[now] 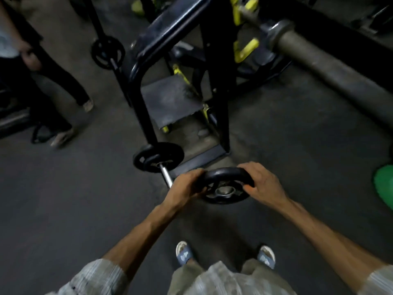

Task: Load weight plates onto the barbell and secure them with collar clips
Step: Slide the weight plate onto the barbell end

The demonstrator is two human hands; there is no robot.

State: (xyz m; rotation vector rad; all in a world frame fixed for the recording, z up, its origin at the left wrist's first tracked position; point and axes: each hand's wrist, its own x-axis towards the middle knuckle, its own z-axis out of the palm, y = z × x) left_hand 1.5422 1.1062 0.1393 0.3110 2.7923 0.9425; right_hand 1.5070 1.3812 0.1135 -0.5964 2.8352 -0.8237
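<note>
A black weight plate [226, 185] with spoke cut-outs hangs low over the floor, held at its rim by both hands. My left hand [186, 189] grips its left edge and my right hand [262, 184] grips its right edge. Its centre hole faces me. A short barbell lies on the floor behind it; its bare chrome sleeve [166, 174] points toward the plate from the upper left. Black plates [158, 156] sit on this near end of the bar. Another black plate [108, 52] sits on the bar's far end. I see no collar clip.
A black machine frame [148, 60] with a grey footplate [171, 102] stands right behind the bar. A thick grey bar sleeve [331, 75] crosses the upper right. A person's legs [61, 86] are at the left. A green object [383, 182] lies at the right edge. My feet [184, 252] are below.
</note>
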